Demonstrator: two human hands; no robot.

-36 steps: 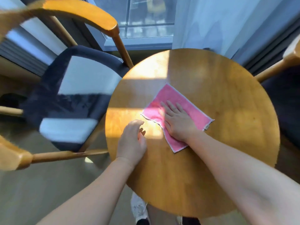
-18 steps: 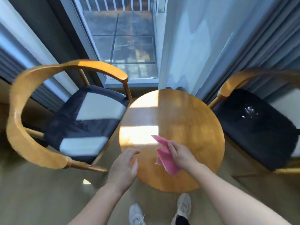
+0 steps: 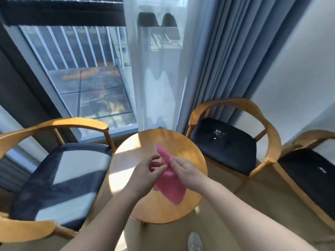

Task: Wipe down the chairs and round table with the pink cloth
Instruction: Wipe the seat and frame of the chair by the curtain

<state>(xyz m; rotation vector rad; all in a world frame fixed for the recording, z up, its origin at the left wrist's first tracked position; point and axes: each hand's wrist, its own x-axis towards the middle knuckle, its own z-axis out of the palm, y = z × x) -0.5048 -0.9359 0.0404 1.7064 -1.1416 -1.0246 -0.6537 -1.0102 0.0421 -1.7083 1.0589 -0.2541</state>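
Observation:
The pink cloth [image 3: 169, 185] hangs lifted above the round wooden table [image 3: 145, 207], held between both hands. My right hand [image 3: 188, 172] grips its upper part, fingers curled round it. My left hand [image 3: 147, 170] pinches the cloth's edge from the left with fingertips. A wooden armchair with a dark seat [image 3: 59, 178] stands left of the table. A second armchair [image 3: 224, 144] stands right of it, with small white specks on its black seat. A third chair [image 3: 311, 176] sits at the far right edge.
A glass balcony door [image 3: 87, 84] and a sheer white curtain [image 3: 157, 69] lie behind the table, with grey-blue drapes [image 3: 226, 51] to the right. A white wall [image 3: 299, 69] backs the right chairs. My shoe [image 3: 194, 241] shows on the floor below.
The cloth went from flat under my right palm to lifted off the table. My left hand came over and took hold of it. The view rose and pulled back, showing all chairs.

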